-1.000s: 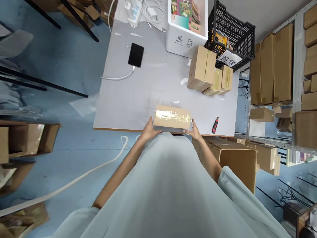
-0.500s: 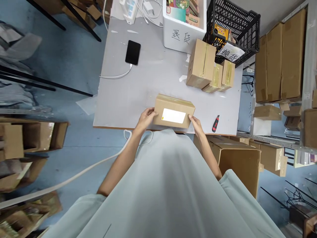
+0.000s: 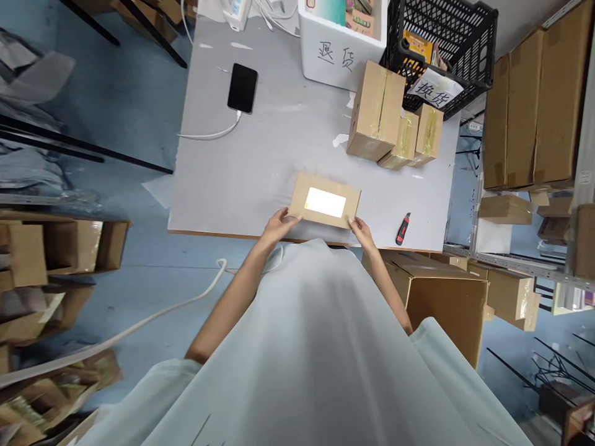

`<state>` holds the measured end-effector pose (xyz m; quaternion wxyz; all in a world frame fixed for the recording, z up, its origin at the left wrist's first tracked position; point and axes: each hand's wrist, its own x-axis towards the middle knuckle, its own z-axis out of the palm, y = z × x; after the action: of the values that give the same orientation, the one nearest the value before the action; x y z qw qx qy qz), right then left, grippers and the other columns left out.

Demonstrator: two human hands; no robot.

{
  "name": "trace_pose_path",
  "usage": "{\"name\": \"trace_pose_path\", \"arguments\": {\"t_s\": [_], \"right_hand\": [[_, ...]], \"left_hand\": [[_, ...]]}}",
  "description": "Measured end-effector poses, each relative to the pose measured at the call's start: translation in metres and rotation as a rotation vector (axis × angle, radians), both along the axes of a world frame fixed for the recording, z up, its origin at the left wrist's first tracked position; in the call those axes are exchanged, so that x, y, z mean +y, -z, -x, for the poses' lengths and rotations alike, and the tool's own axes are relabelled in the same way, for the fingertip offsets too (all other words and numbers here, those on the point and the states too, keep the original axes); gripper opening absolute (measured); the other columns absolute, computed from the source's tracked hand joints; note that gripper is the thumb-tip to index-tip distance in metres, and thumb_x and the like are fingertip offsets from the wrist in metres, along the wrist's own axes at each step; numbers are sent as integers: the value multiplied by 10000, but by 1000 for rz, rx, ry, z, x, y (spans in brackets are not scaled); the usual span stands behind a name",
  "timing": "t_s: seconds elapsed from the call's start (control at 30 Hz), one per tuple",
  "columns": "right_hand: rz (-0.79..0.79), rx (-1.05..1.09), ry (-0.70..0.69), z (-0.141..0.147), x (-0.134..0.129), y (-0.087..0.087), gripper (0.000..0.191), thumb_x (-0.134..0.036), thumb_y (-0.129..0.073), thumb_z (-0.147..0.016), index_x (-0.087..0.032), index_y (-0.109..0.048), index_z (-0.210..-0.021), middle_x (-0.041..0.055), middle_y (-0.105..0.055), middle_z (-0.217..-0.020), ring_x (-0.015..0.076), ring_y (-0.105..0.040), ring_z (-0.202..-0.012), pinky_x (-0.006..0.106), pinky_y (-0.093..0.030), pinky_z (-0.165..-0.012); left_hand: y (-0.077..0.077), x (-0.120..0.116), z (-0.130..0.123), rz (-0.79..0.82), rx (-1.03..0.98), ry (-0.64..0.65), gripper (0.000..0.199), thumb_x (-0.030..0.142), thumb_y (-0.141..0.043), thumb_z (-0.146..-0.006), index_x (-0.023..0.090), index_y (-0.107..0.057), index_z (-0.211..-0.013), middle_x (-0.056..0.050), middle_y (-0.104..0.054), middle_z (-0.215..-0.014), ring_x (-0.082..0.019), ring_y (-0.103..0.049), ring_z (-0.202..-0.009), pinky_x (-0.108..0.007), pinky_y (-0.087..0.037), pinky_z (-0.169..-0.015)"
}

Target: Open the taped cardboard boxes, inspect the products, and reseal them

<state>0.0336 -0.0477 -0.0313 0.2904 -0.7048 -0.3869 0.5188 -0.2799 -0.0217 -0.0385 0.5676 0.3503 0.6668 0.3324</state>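
A small brown cardboard box with a white label is held near the front edge of the grey table. My left hand grips its lower left corner, thumb along the near edge. At its lower right corner, my right hand closes on the cardboard. The labelled face points up toward me. To the right on the table lies a red and black box cutter, touched by neither hand.
Three taped boxes stand at the back right, before a white bin and a black crate. A phone with a white cable lies back left. A large open carton is below the table's right side.
The box has tilted, so its labelled face now shows more from above and the taped side no longer shows. Both hands still hold it. The camera view has shifted slightly.
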Motion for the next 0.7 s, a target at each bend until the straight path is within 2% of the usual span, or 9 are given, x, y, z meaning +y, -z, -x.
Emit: {"name": "trace_pose_path", "arguments": {"t_s": [0.1,0.2,0.3,0.4,0.53,0.6,0.7], "right_hand": [[32,119,-36,5,-9,-1,907,-744,-827,-917,-128,-685,-1567,235,-731,-1621,345,-698,-1539,516,-565,-1301],[26,91,-52,9,-9,-6,990,-774,-838,-897,-149,-622,-1634,232,-677,-1687,346,-641,-1606,550,-540,-1326],[-42,19,-32,5,-2,-19,1013,-795,-825,-902,-162,-596,-1659,229,-654,-1711,350,-594,-1648,570,-501,-1359],[-182,-1,-21,-6,11,-37,973,-784,-838,-901,-168,-637,-1627,220,-666,-1696,366,-610,-1626,572,-482,-1377],[-273,15,-58,-17,31,-58,886,-754,-851,-894,-182,-718,-1557,176,-717,-1649,367,-677,-1544,560,-525,-1349],[-283,46,-77,-17,37,-61,829,-721,-857,-897,-191,-747,-1525,151,-745,-1622,363,-711,-1497,557,-547,-1333],[-243,62,-87,-13,34,-54,784,-691,-853,-903,-186,-768,-1497,144,-778,-1576,363,-737,-1454,559,-563,-1318]], "left_hand": [[-9,-5,-4,24,-60,36,994,464,-1075,-641,148,-694,-1503,-261,-650,-1674,-445,-575,-1627,-566,-464,-1377],[-18,-8,-8,34,-30,0,1067,407,-1093,-628,133,-655,-1561,-287,-606,-1702,-474,-523,-1663,-584,-501,-1346],[-25,-7,-11,-39,29,-51,904,386,-1034,-735,167,-683,-1539,-245,-630,-1674,-433,-539,-1654,-583,-491,-1354],[-32,-1,-13,-221,70,-70,679,411,-931,-857,200,-741,-1473,-169,-670,-1589,-366,-618,-1585,-545,-501,-1357],[-41,11,-12,-398,69,-106,578,408,-855,-908,176,-776,-1432,-152,-678,-1488,-342,-705,-1471,-500,-560,-1314],[-43,15,-10,-401,71,-104,531,388,-832,-921,175,-787,-1405,-149,-695,-1458,-345,-725,-1437,-511,-585,-1290],[-39,14,-5,-318,88,-89,482,343,-813,-909,157,-800,-1354,-165,-722,-1454,-356,-751,-1394,-529,-607,-1263]]}}
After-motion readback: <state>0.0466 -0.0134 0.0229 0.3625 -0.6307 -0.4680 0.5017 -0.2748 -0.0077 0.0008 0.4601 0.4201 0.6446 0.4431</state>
